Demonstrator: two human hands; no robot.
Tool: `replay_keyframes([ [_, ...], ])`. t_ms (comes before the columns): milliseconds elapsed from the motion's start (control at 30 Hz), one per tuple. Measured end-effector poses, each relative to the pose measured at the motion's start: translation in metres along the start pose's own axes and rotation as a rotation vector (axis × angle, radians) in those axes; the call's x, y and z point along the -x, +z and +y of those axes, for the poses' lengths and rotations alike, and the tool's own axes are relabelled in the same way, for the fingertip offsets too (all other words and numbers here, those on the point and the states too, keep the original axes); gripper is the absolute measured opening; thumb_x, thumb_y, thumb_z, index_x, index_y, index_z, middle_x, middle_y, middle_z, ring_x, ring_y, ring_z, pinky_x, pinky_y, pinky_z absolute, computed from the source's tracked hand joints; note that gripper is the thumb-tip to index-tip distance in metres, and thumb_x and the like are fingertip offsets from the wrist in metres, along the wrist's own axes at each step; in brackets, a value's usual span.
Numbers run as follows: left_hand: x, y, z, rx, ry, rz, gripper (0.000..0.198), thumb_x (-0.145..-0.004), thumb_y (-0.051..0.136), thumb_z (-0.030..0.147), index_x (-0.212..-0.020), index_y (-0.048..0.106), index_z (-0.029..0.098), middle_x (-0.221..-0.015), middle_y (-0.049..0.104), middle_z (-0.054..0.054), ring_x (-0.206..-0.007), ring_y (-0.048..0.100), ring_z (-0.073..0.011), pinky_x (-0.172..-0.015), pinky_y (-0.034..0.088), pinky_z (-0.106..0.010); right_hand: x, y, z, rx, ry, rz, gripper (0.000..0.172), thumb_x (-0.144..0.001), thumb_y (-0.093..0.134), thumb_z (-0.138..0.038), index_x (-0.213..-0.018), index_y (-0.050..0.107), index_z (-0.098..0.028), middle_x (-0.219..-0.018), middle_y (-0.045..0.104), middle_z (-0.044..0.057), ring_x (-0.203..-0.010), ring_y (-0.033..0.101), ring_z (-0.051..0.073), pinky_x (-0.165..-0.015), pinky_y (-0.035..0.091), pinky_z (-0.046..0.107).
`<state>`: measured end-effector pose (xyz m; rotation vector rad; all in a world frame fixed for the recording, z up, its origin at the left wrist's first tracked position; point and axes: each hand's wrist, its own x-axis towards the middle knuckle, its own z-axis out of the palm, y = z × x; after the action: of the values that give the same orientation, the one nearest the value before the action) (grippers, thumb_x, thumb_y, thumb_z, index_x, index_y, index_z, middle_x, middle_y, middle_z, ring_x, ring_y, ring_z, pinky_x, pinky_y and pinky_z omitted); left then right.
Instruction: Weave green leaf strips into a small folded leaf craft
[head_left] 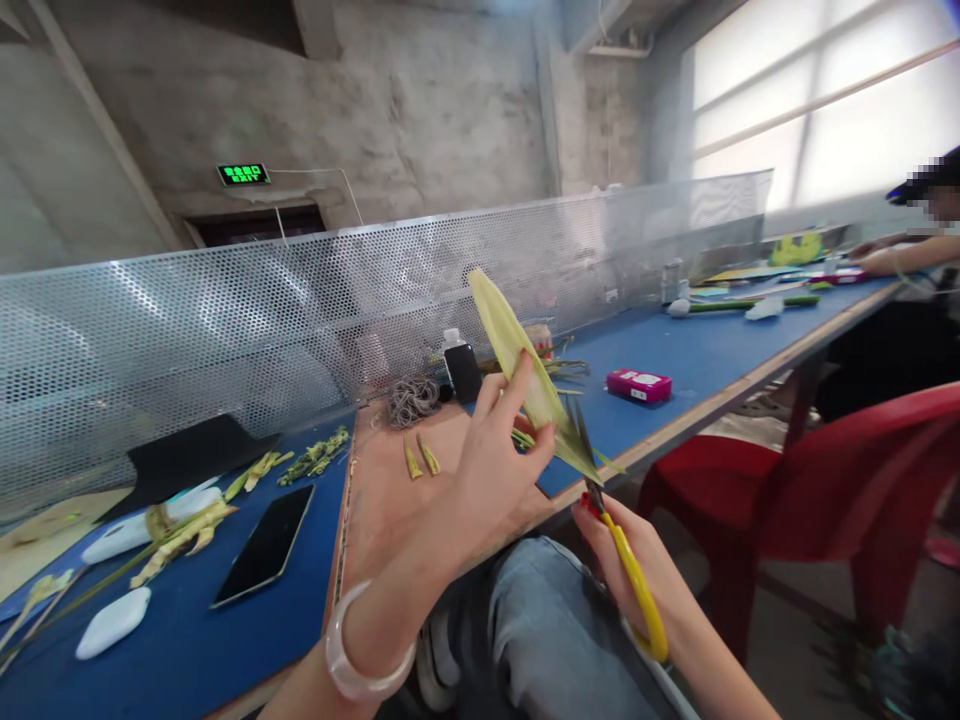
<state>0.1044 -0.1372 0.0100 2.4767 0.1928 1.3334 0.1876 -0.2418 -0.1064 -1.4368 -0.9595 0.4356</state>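
A long pale yellow-green leaf (501, 322), looking like a dried husk, slants across the middle of the view, pinched between the fingers and thumb of my left hand (504, 440). My right hand (619, 545) grips a pair of scissors (628, 570) with yellow handles. The dark blades point upward and lie at the leaf's lower end, partly behind or around it; I cannot tell which. Two small husk pieces (420, 457) rest on the brown board below. Nearby on that board sits a coil of grey cord (413, 402).
A phone (264, 545), white pieces (114, 622) and plant scraps (315, 455) lie on the blue table at left. A magenta box (639, 386) sits right of the leaf. A perforated metal screen (187, 330) runs behind. A red chair (810, 480) and another person's arm (911, 255) are at right.
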Motion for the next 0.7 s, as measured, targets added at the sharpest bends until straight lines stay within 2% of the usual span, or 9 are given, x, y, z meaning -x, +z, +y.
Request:
replay_keyframes([
  [200,0.0024,-0.0044,-0.0009,-0.017,-0.016,0.003,0.069,-0.079,0.058,0.014,-0.139,0.032,0.036,-0.109,0.046,-0.002,-0.065,0.049,-0.0054,-0.059,0.05,-0.021,0.0004,-0.0019,-0.0019,-0.019,-0.038,-0.031,0.028,-0.083,0.046,-0.045,-0.077,0.051,-0.017,-0.056,0.039,-0.005,-0.043,0.031,0.008,-0.038,0.028,0.019],
  [333,0.0022,-0.0052,0.0008,0.002,-0.019,-0.003,0.073,-0.079,0.058,0.014,-0.141,0.027,0.037,-0.108,0.045,-0.001,-0.064,0.049,-0.0048,-0.06,0.05,-0.02,0.0025,-0.0007,-0.0036,-0.034,-0.005,-0.049,0.025,-0.081,0.049,-0.042,-0.074,0.049,-0.018,-0.056,0.038,-0.005,-0.043,0.031,0.008,-0.038,0.029,0.02],
  [467,0.0025,-0.0034,0.0015,0.044,-0.016,0.003,0.075,-0.079,0.057,0.013,-0.142,0.024,0.038,-0.107,0.044,-0.001,-0.063,0.048,-0.004,-0.06,0.05,-0.02,0.003,0.0004,-0.0065,-0.046,0.007,-0.015,0.022,-0.079,0.049,-0.04,-0.073,0.049,-0.018,-0.054,0.037,-0.006,-0.041,0.03,0.008,-0.038,0.03,0.02],
  [700,0.0026,-0.0055,0.0003,0.009,-0.026,-0.007,0.074,-0.078,0.059,0.014,-0.141,0.027,0.038,-0.112,0.046,-0.002,-0.066,0.049,-0.0057,-0.059,0.049,-0.021,0.0017,-0.0012,-0.0071,0.044,-0.009,0.055,0.03,-0.076,0.05,-0.045,-0.063,0.049,-0.018,-0.051,0.038,-0.004,-0.042,0.032,0.009,-0.039,0.031,0.021],
])
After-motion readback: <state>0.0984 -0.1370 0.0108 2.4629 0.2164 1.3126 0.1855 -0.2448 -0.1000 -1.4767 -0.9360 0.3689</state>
